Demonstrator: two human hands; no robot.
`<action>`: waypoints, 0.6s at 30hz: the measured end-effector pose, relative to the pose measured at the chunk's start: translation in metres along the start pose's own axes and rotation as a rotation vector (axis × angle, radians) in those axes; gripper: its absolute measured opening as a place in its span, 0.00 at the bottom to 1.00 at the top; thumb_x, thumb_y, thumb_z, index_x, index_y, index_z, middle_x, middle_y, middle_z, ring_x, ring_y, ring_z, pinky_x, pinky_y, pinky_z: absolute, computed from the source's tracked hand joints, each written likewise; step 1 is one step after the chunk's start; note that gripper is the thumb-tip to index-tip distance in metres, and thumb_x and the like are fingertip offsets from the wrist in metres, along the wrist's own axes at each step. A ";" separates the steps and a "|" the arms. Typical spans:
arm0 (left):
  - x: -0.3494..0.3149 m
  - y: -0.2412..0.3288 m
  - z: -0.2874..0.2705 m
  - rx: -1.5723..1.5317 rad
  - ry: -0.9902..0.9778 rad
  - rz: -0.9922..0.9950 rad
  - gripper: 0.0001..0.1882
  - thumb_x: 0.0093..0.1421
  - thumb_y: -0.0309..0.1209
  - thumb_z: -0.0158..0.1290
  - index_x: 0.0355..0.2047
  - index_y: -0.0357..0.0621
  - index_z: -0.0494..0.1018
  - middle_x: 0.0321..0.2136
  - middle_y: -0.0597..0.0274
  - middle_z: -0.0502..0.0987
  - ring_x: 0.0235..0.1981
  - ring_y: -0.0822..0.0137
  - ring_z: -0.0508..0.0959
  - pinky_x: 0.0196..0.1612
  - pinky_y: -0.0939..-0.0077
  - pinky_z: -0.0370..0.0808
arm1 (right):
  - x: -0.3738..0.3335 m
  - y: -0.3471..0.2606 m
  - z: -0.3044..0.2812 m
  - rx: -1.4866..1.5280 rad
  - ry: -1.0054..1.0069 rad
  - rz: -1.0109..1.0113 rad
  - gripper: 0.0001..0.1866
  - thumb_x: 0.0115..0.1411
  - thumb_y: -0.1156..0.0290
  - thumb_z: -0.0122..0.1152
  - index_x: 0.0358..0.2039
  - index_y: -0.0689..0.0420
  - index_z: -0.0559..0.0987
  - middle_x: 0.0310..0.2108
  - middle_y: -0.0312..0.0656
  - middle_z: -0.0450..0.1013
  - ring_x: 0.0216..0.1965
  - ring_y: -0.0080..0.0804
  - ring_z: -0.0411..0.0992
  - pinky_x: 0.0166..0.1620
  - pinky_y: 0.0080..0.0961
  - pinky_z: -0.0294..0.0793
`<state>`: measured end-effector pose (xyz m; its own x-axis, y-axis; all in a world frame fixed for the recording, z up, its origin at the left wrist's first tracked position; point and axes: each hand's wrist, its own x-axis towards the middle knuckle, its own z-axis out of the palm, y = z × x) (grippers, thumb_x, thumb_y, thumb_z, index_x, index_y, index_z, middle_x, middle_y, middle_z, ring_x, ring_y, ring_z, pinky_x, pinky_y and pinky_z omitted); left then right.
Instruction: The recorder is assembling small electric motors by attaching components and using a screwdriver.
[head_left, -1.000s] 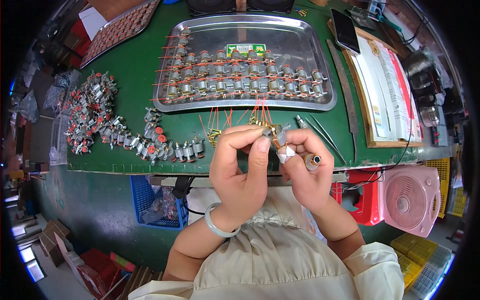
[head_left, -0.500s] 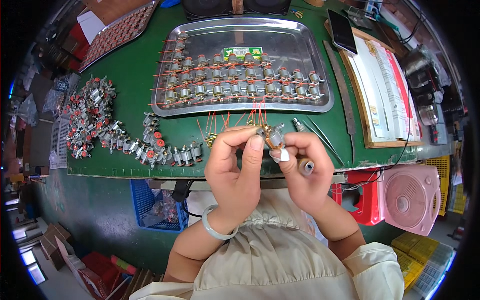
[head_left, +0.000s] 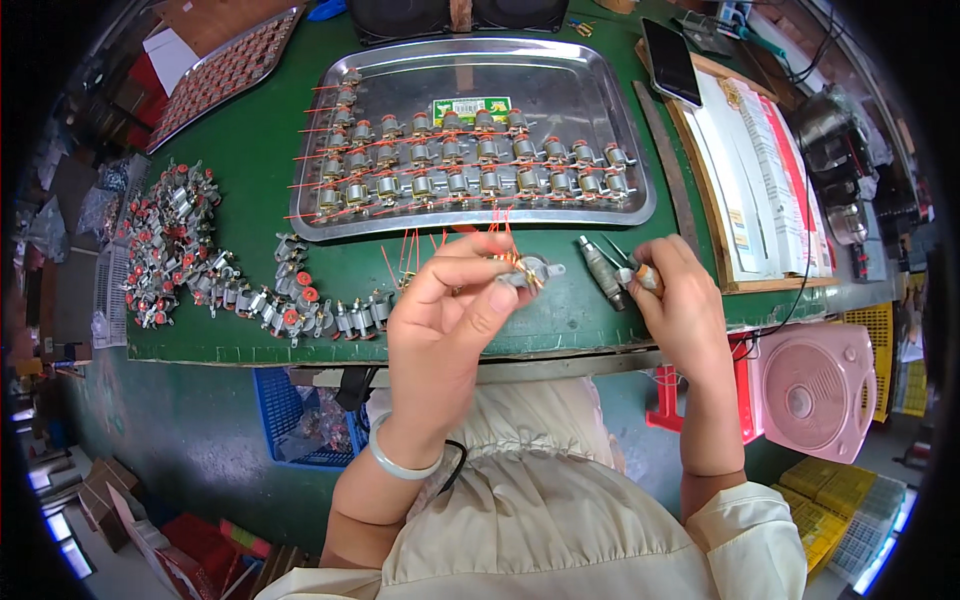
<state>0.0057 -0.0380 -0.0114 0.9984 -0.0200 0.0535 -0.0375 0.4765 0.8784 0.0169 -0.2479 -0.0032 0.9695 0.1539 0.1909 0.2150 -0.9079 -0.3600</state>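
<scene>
My left hand [head_left: 445, 315] pinches a small silver motor [head_left: 530, 272] between thumb and fingers, above the table's front edge. The motor has a metal lug on its right and brassy wires beneath. My right hand [head_left: 680, 295] is closed at the tweezers [head_left: 614, 250], whose points show past its fingertips; white and tan wrapping covers the finger ends. Beside it lies a grey metal cylindrical tool [head_left: 601, 272]. Brassy parts with red wires [head_left: 408, 262] lie partly hidden behind my left hand. Rows of similar motors with red wires [head_left: 455, 182] sit on a steel tray [head_left: 560, 75].
A heap of loose motors [head_left: 170, 245] trails across the green table [head_left: 240, 345] at left. Another full tray [head_left: 228, 75] stands far left. At right lie a flat metal strip [head_left: 665, 160], a phone [head_left: 670, 62] and a wooden board with papers [head_left: 745, 190].
My right hand has left the motor and moved right to the tweezers. My left hand keeps the motor, shifted slightly left and turned. The view has shifted a little.
</scene>
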 end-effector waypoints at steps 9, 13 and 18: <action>0.001 0.003 0.000 -0.309 -0.162 -0.214 0.05 0.57 0.23 0.48 0.33 0.39 0.66 0.47 0.47 0.66 0.47 0.65 0.69 0.49 0.70 0.67 | 0.000 0.012 -0.006 -0.017 -0.033 -0.058 0.11 0.44 0.78 0.56 0.30 0.60 0.67 0.28 0.49 0.66 0.28 0.52 0.67 0.30 0.38 0.67; 0.001 -0.005 -0.004 -0.168 -0.188 -0.125 0.05 0.57 0.23 0.48 0.35 0.39 0.65 0.46 0.46 0.67 0.47 0.65 0.69 0.50 0.71 0.66 | -0.004 0.008 -0.018 0.178 -0.058 0.039 0.11 0.42 0.79 0.55 0.29 0.61 0.68 0.24 0.47 0.68 0.23 0.47 0.68 0.28 0.33 0.68; 0.002 -0.008 -0.002 -0.045 -0.200 -0.041 0.06 0.57 0.22 0.47 0.36 0.38 0.65 0.46 0.46 0.67 0.47 0.66 0.68 0.49 0.73 0.65 | -0.007 -0.021 -0.021 0.429 0.024 -0.376 0.16 0.39 0.81 0.57 0.33 0.61 0.71 0.22 0.43 0.68 0.20 0.35 0.68 0.24 0.26 0.67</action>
<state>0.0081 -0.0402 -0.0194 0.9705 -0.2119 0.1154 0.0092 0.5103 0.8599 0.0032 -0.2377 0.0222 0.8155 0.4223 0.3958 0.5777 -0.5523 -0.6010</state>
